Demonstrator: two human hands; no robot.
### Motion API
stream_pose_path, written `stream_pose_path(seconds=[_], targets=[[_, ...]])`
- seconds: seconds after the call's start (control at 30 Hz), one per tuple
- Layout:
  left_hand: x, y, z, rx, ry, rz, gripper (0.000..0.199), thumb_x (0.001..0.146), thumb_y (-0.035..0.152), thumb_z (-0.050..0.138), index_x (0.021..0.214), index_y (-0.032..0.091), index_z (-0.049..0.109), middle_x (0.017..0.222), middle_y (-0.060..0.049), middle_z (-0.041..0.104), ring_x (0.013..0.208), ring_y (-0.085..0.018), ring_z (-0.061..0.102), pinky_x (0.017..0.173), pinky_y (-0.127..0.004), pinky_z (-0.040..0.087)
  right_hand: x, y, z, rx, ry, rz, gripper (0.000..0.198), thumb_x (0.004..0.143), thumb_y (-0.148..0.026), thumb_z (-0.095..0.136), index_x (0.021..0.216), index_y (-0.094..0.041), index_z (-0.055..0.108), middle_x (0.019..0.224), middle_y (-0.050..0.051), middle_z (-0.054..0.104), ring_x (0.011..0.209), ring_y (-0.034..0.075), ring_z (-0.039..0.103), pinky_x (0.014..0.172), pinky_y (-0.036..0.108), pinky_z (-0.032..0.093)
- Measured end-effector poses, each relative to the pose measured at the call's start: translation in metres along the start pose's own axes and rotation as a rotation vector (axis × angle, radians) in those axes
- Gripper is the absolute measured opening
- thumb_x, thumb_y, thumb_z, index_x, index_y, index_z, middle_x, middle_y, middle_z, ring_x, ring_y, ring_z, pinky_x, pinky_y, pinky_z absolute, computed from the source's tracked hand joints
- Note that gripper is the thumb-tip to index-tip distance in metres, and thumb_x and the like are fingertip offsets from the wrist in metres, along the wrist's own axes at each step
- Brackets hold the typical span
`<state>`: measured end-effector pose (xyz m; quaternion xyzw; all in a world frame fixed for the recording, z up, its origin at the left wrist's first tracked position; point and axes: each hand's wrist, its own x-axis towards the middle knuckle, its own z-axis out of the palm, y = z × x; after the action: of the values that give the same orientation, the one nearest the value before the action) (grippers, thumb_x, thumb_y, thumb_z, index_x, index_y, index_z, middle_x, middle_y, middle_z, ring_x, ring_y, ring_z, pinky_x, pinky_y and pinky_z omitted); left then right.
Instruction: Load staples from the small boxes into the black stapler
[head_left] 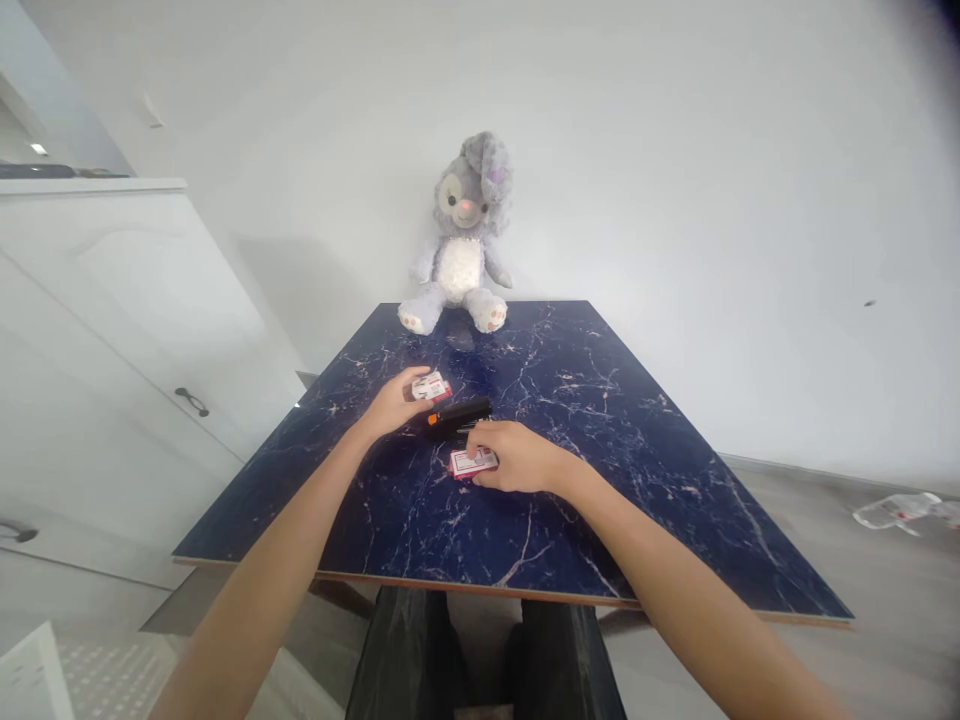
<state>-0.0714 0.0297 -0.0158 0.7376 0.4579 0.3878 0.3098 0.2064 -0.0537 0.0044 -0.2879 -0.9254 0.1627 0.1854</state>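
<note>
On the dark blue marbled table (592,480), two small red-and-white boxes lie close to my hands. My left hand (394,402) grips the farther box (430,387) from its left side, thumb and fingers at its edges. Nearer to me, my right hand (517,456) is closed on the second box (473,462), holding its right end. Between the boxes lies a black cylindrical object (461,412) with an orange part at its left end. Its exact kind is unclear, and my right fingers are just in front of it.
A grey plush rabbit (460,265) sits at the table's far edge against the white wall. To the left stands a white cabinet (112,360) with dark handles. Clear plastic bottles (896,512) lie on the floor at right. My legs (405,655) are under the near edge.
</note>
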Motion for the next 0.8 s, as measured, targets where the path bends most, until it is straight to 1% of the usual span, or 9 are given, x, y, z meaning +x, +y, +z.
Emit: stream_pose_path(seconds=[0.07, 0.13, 0.3, 0.4, 0.47, 0.57, 0.7, 0.73, 0.8], targets=[[0.007, -0.009, 0.008, -0.02, -0.103, -0.035, 0.065, 0.075, 0.043, 0.076, 0.132, 0.019, 0.056, 0.128, -0.014, 0.066, 0.109, -0.028, 0.067, 0.097, -0.046, 0.052, -0.001, 0.004, -0.005, 0.015, -0.001, 0.028, 0.02, 0.076, -0.024, 0.076, 0.088, -0.018, 0.061, 0.09, 0.003, 0.062, 0.08, 0.016, 0.055, 0.072, 0.026, 0.037], [0.006, -0.014, 0.01, 0.003, -0.14, -0.041, 0.063, 0.077, 0.045, 0.074, 0.133, 0.02, 0.057, 0.13, -0.014, 0.065, 0.11, -0.029, 0.067, 0.097, -0.047, 0.052, -0.003, 0.006, -0.011, 0.023, 0.007, 0.06, 0.02, 0.077, -0.025, 0.077, 0.088, -0.018, 0.062, 0.091, 0.003, 0.063, 0.079, 0.016, 0.055, 0.07, 0.026, 0.036], [-0.005, -0.014, 0.007, 0.093, -0.108, 0.002, 0.059, 0.081, 0.039, 0.068, 0.137, 0.023, 0.056, 0.136, -0.012, 0.062, 0.114, -0.029, 0.065, 0.098, -0.045, 0.051, -0.006, 0.012, -0.025, 0.029, 0.029, 0.149, 0.02, 0.077, -0.025, 0.076, 0.09, -0.018, 0.062, 0.094, 0.003, 0.065, 0.077, 0.015, 0.055, 0.069, 0.026, 0.036], [-0.006, -0.011, 0.008, 0.128, -0.109, -0.062, 0.054, 0.085, 0.037, 0.063, 0.137, 0.025, 0.056, 0.129, -0.01, 0.066, 0.102, -0.027, 0.069, 0.087, -0.041, 0.055, -0.007, 0.017, -0.027, -0.005, 0.009, 0.201, 0.019, 0.078, -0.028, 0.075, 0.09, -0.019, 0.063, 0.093, 0.003, 0.066, 0.075, 0.016, 0.055, 0.067, 0.026, 0.035], [-0.006, -0.009, 0.01, 0.148, -0.102, -0.088, 0.051, 0.086, 0.036, 0.06, 0.136, 0.026, 0.057, 0.125, -0.009, 0.068, 0.096, -0.025, 0.069, 0.084, -0.04, 0.055, -0.008, 0.021, -0.027, -0.03, -0.028, 0.229, 0.019, 0.08, -0.032, 0.073, 0.09, -0.019, 0.063, 0.092, 0.004, 0.067, 0.075, 0.016, 0.056, 0.066, 0.026, 0.034], [-0.005, -0.011, 0.011, 0.212, -0.03, -0.073, 0.046, 0.087, 0.033, 0.059, 0.132, 0.025, 0.06, 0.122, -0.007, 0.07, 0.096, -0.024, 0.069, 0.089, -0.04, 0.053, -0.009, 0.026, -0.026, -0.07, -0.048, 0.25, 0.019, 0.08, -0.032, 0.072, 0.092, -0.019, 0.064, 0.094, 0.005, 0.068, 0.077, 0.018, 0.058, 0.067, 0.027, 0.035], [-0.003, -0.019, 0.011, 0.337, 0.166, -0.066, 0.039, 0.087, 0.031, 0.059, 0.125, 0.024, 0.064, 0.122, -0.007, 0.07, 0.104, -0.026, 0.066, 0.097, -0.043, 0.049, -0.011, 0.034, -0.024, -0.126, -0.044, 0.281, 0.021, 0.077, -0.025, 0.072, 0.095, -0.02, 0.065, 0.097, 0.006, 0.069, 0.083, 0.021, 0.06, 0.07, 0.028, 0.036], [-0.002, -0.021, 0.01, 0.365, 0.186, -0.065, 0.038, 0.087, 0.031, 0.059, 0.124, 0.024, 0.064, 0.123, -0.008, 0.069, 0.106, -0.027, 0.065, 0.098, -0.043, 0.048, -0.011, 0.035, -0.024, -0.127, -0.048, 0.286, 0.022, 0.076, -0.024, 0.072, 0.096, -0.02, 0.065, 0.097, 0.006, 0.069, 0.084, 0.021, 0.06, 0.07, 0.028, 0.036], [-0.002, -0.023, 0.009, 0.422, 0.158, -0.057, 0.036, 0.087, 0.03, 0.059, 0.122, 0.024, 0.065, 0.123, -0.009, 0.069, 0.11, -0.029, 0.063, 0.1, -0.044, 0.046, -0.012, 0.037, -0.026, -0.12, -0.054, 0.278, 0.022, 0.074, -0.024, 0.072, 0.094, -0.02, 0.064, 0.097, 0.006, 0.068, 0.084, 0.021, 0.059, 0.071, 0.028, 0.037]])
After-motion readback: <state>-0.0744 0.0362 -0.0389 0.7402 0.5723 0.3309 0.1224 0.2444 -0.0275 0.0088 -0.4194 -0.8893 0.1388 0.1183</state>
